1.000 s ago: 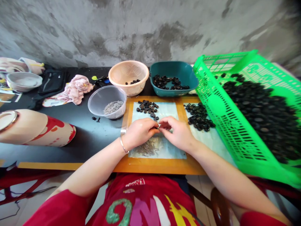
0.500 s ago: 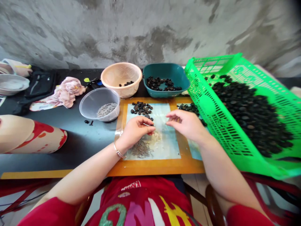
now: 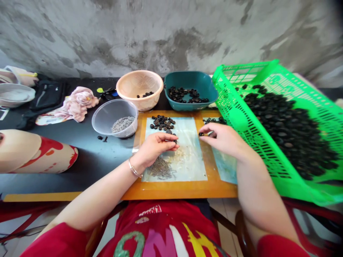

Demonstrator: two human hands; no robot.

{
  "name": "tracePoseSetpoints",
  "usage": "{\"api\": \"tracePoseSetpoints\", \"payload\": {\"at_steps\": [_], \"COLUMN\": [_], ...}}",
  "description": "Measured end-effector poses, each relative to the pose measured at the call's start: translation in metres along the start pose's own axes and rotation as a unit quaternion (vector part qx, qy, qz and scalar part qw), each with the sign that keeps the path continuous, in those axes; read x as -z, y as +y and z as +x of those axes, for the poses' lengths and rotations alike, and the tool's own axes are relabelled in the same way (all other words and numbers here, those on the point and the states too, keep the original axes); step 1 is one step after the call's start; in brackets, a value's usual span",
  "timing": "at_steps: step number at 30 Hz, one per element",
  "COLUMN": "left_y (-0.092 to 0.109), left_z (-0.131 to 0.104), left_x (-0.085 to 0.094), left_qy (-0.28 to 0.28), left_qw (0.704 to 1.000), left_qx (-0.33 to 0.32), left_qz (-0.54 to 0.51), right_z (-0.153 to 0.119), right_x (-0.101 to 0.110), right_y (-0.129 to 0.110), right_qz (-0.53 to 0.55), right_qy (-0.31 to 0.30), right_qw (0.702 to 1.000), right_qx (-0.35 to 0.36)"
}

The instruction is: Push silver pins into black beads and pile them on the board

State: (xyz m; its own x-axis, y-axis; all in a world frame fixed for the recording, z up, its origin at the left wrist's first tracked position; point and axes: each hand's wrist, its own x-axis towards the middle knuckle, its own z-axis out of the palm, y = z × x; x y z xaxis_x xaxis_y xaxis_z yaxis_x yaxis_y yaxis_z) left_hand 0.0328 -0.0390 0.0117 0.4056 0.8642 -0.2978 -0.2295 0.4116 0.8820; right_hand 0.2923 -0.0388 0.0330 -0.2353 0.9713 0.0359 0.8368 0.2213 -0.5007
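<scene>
My left hand is pinched on a small dark piece over the pale sheet. Between the thumb and fingers of my right hand is a small black round part, above the sheet's right border. A pile of black round parts lies just beyond my left hand. Metal screws are heaped on the sheet below it, beside small pale pieces. More black parts lie behind my right hand.
A clear bowl of metal pieces, a pink bowl and a teal basin with black parts stand at the back. A large green basket of black discs is at right. A patterned cylinder lies at left.
My right hand has moved right, away from my left hand, and a black part now shows in its fingertips. My left hand has stayed nearly in place.
</scene>
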Motion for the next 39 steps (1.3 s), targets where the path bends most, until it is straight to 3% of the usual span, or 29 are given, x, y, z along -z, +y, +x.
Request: {"api": "tracePoseSetpoints", "payload": {"at_steps": [2,6,9,13,16,21,39], "left_y": [-0.001,-0.003,-0.004,-0.003,-0.002,-0.001,0.003], "left_z": [0.0,-0.002,-0.003,-0.005,-0.008,-0.01,-0.012], "left_x": [-0.001,-0.003,-0.003,-0.004,-0.006,-0.009,-0.01], "left_qy": [0.017,0.06,0.068,0.073,0.08,0.074,0.062], "left_qw": [0.999,0.994,0.989,0.982,0.98,0.98,0.979], "left_qx": [-0.024,-0.062,-0.081,-0.101,-0.112,-0.12,-0.118], "left_qz": [0.017,0.067,0.107,0.139,0.145,0.137,0.154], "right_z": [-0.001,-0.002,-0.003,-0.005,-0.007,-0.008,-0.01], "right_x": [-0.006,-0.021,-0.028,-0.033,-0.035,-0.034,-0.038], "right_y": [-0.017,-0.039,-0.044,-0.048,-0.052,-0.055,-0.054], "right_qz": [0.08,0.162,0.183,0.212,0.208,0.195,0.197], "right_qy": [-0.016,-0.019,0.005,0.061,0.088,0.11,0.105], "right_qw": [0.997,0.984,0.978,0.972,0.972,0.965,0.962], "right_qx": [0.001,0.071,0.101,0.081,0.073,0.136,0.154]}}
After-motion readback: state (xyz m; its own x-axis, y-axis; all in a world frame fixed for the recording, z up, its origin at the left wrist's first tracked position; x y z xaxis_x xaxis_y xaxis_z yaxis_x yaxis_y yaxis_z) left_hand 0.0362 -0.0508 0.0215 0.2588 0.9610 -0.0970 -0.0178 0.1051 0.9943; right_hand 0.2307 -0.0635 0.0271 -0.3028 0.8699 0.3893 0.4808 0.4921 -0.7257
